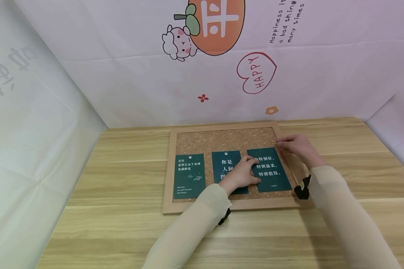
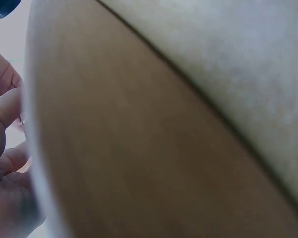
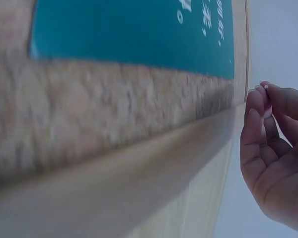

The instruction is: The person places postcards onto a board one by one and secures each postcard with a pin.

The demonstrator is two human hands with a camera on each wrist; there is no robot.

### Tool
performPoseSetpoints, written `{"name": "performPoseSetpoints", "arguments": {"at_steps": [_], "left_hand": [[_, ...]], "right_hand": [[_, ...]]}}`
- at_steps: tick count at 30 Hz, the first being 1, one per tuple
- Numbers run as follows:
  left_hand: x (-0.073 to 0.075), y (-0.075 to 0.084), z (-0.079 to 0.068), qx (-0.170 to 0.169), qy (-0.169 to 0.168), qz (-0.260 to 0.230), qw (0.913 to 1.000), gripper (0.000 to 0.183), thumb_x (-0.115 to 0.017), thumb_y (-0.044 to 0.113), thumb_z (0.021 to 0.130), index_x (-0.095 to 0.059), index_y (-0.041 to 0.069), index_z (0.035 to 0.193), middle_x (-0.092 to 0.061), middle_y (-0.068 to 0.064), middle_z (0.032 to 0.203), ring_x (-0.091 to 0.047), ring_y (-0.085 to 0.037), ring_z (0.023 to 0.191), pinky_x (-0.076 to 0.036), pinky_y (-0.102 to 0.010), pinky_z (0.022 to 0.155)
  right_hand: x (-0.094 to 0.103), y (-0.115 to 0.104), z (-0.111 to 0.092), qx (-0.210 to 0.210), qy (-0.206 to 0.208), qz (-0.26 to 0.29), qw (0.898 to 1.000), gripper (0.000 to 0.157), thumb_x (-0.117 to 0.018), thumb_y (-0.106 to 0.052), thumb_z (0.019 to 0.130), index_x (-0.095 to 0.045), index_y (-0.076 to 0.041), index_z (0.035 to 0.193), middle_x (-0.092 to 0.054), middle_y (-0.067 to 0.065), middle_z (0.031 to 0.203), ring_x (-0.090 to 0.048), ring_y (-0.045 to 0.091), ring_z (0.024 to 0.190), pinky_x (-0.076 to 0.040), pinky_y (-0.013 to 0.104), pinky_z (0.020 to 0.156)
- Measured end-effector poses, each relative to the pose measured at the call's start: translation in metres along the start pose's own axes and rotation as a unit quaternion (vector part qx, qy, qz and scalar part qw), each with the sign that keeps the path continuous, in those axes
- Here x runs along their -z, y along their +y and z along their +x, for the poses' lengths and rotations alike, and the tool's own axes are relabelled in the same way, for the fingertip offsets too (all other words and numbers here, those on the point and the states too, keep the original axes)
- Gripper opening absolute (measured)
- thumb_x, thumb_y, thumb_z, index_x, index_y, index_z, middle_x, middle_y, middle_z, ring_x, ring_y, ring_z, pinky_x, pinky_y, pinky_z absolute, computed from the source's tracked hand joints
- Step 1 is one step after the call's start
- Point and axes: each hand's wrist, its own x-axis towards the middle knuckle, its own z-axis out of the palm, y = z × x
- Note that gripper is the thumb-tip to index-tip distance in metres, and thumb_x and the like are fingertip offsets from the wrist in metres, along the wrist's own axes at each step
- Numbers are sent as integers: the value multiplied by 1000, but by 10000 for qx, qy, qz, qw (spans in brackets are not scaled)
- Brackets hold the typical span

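A cork board in a pale wooden frame lies on the table, with three dark green cards on it. My left hand rests with spread fingers over the left edge of the right card, partly covering the middle card. Near the board's upper right corner, my right hand pinches a tiny thumbtack between thumb and fingertips; only its pale tip shows. Above the right card's top edge, the right fingertips overlap the frame. Silver tacks hold the left card and the middle card at their tops.
The wooden table extends around the board. A white printed cloth stands behind it, with cloth walls at both sides. Black straps circle the wrists near the beige sleeves.
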Motion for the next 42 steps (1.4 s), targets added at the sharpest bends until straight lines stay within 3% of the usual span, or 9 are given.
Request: {"name": "performPoseSetpoints", "arguments": {"at_steps": [6,9,14,19,25,28,34,42], "left_hand": [[1,1,1,-40,24,105,9999,59,-69,20,88,-46,15,142,-32,-3,150,-47,-4,73,-40,-17,67],[2,2,1,-69,14,134,9999,59,-69,20,88,-45,14,142,-33,-3,150,-47,-5,74,-41,-17,68],[3,2,1,-82,25,175,9998,59,-69,21,88,-45,13,142,-33,-4,150,-48,-5,74,-41,-17,68],[4,2,2,-72,6,185,9998,59,-69,21,88,-45,13,142,-32,-4,150,-48,-4,74,-41,-16,68],[5,3,0,-111,-13,183,9998,60,-69,21,88,-45,12,142,-32,-5,150,-48,-4,73,-41,-15,68],[5,3,0,-122,-13,176,9998,60,-69,20,88,-45,12,142,-33,-5,149,-48,-4,72,-41,-15,68],[4,4,0,-101,-9,161,9998,59,-69,20,88,-45,12,142,-33,-4,149,-47,-4,72,-41,-16,69],[3,3,0,-42,-6,135,9999,60,-69,21,88,-45,13,142,-32,-4,150,-48,-4,74,-41,-16,68]], "right_hand": [[-8,-7,2,106,-109,59,9999,47,-48,-29,100,-52,5,133,-57,26,128,-61,5,90,-50,34,90],[-13,-11,2,135,-182,181,9996,47,-49,-28,100,-52,5,133,-61,23,122,-59,-1,84,-51,28,86],[-21,-18,5,111,-200,238,9995,42,-49,-23,100,-54,7,130,-63,21,117,-58,-3,78,-52,18,75],[-28,-23,10,54,-279,295,9992,42,-48,-19,100,-53,8,130,-60,25,121,-57,-3,76,-53,19,76],[-33,-25,13,-169,-334,474,9982,38,-50,-19,99,-57,7,126,-65,-3,90,-57,5,76,-49,17,70],[-35,-24,14,-237,-317,523,9978,38,-50,-19,99,-58,5,127,-62,-8,86,-56,5,76,-48,17,69],[-38,-24,15,-282,-299,487,9980,38,-52,-20,98,-57,4,128,-61,-4,92,-54,7,77,-46,17,70],[-41,-27,13,-443,-312,458,9975,39,-50,-22,99,-57,1,129,-57,12,117,-51,11,82,-43,20,72]]}}
